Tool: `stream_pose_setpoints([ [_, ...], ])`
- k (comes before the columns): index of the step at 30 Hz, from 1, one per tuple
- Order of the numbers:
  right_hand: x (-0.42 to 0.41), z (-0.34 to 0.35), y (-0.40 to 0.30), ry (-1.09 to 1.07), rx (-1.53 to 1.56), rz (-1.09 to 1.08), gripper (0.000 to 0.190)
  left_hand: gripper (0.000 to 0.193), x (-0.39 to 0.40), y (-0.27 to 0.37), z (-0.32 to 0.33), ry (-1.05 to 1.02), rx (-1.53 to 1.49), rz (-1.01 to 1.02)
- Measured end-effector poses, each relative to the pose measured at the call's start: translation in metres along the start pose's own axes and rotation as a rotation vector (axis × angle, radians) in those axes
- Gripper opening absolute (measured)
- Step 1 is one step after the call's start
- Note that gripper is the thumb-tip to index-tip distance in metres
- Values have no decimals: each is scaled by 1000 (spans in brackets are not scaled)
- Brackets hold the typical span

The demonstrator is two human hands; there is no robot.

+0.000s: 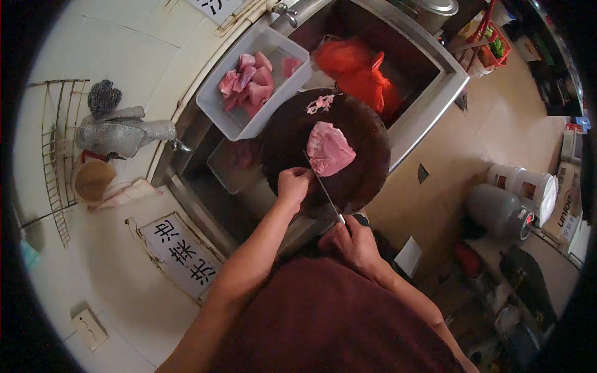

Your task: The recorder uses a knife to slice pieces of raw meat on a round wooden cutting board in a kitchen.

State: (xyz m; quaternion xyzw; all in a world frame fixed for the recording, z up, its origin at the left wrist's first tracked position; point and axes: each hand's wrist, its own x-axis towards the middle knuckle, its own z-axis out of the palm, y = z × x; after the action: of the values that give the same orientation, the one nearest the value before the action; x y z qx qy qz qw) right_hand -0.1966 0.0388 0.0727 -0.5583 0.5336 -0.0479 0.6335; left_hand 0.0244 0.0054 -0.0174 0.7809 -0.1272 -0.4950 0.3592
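Note:
A piece of raw meat [330,149] lies on a dark round chopping board [368,172] set across a metal sink. My right hand [352,240] grips the handle of a knife [328,196], whose narrow blade points away from me and runs along the meat's lower left edge. My left hand [296,184] is at the board's left side by the blade, its fingers curled; whether something is pinched in them cannot be told. Small fatty scraps [321,104] lie at the board's far edge. A white plastic tub [280,119] holds several chunks of raw meat [252,83] beyond my left hand.
Red plastic bags [359,74] lie in the far sink basin [419,86]. A faucet [179,145] juts from the left wall near a wire rack [59,154]. On the floor at right stand a gas cylinder [492,210] and white buckets [531,191].

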Motion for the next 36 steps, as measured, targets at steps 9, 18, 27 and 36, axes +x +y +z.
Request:
stream_pose_setpoints([
  [9,4,8,1,128,-93,-88,28,14,-14,-1,1,116,247,255],
  [18,-6,-5,13,100,-107,3,28,19,-11,-2,-5,121,290,356],
  [27,-11,-7,6,143,-130,-18,30,24,4,-2,5,89,382,309],
  [36,-5,1,19,138,-70,-30,28,21,-1,11,3,36,300,189],
])
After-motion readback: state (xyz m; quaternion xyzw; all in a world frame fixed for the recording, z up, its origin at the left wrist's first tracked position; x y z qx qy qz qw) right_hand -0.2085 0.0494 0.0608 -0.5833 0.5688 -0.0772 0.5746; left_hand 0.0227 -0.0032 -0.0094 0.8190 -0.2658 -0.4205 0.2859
